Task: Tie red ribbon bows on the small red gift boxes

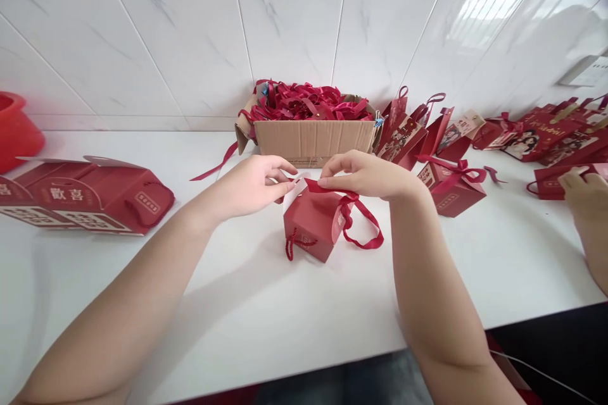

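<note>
A small red gift box (313,223) stands on the white counter (266,304) in front of me, with a red cord handle hanging at its left side. A red ribbon (361,218) runs over its top and loops down to the right. My left hand (254,185) pinches the box's white top flap and the ribbon end at the left. My right hand (368,174) pinches the ribbon above the box top. Both hands have their fingers closed.
A cardboard carton (313,139) full of red ribbons stands against the tiled wall. Flat red box blanks (85,196) lie at the left, a red tub (16,130) beyond them. Finished red boxes and bags (451,183) spread to the right, where another person's hand (589,202) reaches in.
</note>
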{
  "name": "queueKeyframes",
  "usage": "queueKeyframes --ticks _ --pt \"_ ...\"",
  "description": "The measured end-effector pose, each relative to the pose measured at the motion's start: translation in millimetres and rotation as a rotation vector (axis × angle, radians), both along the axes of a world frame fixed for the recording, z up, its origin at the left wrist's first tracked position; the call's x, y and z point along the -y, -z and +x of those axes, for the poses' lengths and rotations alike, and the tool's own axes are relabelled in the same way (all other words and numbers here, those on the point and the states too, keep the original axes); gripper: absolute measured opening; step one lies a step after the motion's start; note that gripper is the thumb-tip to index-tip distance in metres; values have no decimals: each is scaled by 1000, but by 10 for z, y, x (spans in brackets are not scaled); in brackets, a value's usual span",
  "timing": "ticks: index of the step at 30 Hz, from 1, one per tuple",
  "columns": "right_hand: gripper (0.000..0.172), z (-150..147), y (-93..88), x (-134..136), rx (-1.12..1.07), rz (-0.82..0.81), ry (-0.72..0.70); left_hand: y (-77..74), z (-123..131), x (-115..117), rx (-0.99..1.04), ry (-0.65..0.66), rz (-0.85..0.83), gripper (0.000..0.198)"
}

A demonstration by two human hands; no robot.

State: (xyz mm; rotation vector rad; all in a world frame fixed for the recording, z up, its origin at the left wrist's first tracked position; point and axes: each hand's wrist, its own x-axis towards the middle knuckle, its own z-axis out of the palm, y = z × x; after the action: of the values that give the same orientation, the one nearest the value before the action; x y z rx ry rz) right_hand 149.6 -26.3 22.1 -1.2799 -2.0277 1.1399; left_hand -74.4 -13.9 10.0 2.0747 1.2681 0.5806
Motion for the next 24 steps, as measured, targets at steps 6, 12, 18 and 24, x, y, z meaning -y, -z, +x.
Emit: queueKeyframes --ticks 6,12,18,24 --pt "27 -87 138 -119 11 -117 -9 19 -14 -19 64 7 -37 39" --pt "35 -83 119 -112 50 -159 -4 -33 8 20 -1 -21 -89 40" --pt "34 -96 116 -116 19 -130 29 -45 5 32 -20 -18 -71 37" --pt "27 -143 131 -105 22 -139 75 -29 34 5 66 20 -184 35"
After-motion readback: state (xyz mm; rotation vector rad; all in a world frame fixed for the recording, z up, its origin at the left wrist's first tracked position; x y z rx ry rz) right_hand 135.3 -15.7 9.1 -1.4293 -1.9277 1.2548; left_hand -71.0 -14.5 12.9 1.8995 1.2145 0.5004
